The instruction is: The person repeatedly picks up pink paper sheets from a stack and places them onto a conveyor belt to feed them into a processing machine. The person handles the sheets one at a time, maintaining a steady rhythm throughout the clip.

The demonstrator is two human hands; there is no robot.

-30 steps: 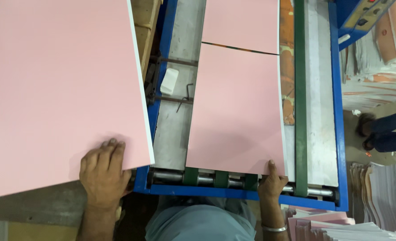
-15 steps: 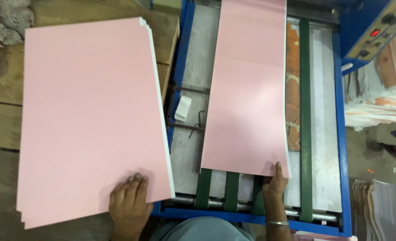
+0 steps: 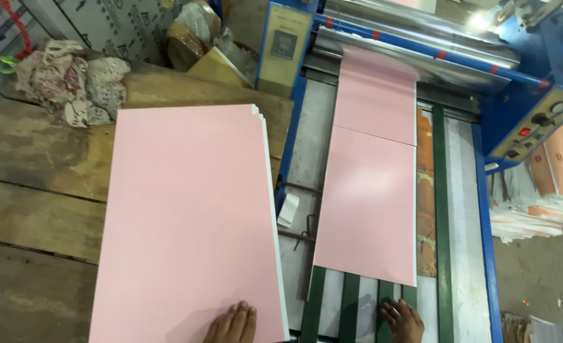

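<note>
My left hand point(image 3: 233, 325) lies flat on the near edge of a stack of large pink sheets point(image 3: 192, 216) on a worn wooden table point(image 3: 34, 209). My right hand point(image 3: 402, 321) rests on the green belts point(image 3: 348, 308) of a blue feeding machine point(image 3: 484, 209), just below the near edge of a single pink sheet point(image 3: 367, 203) lying on its bed. Another pink sheet point(image 3: 377, 95) lies ahead of it, running under the metal rollers point(image 3: 421, 38). Neither hand grips anything; both are cut off by the frame's bottom edge.
A crumpled patterned cloth point(image 3: 72, 82) lies at the table's far left. The machine's control panel point(image 3: 535, 127) with knobs sits at the right. Stacks of printed sheets point(image 3: 535, 216) lie on the floor to the right. A beige control box point(image 3: 284, 47) stands behind the pink stack.
The view has tilted up toward the rollers, so both hands now sit at the bottom edge. The pink sheet on the bed has travelled farther from my right hand.
</note>
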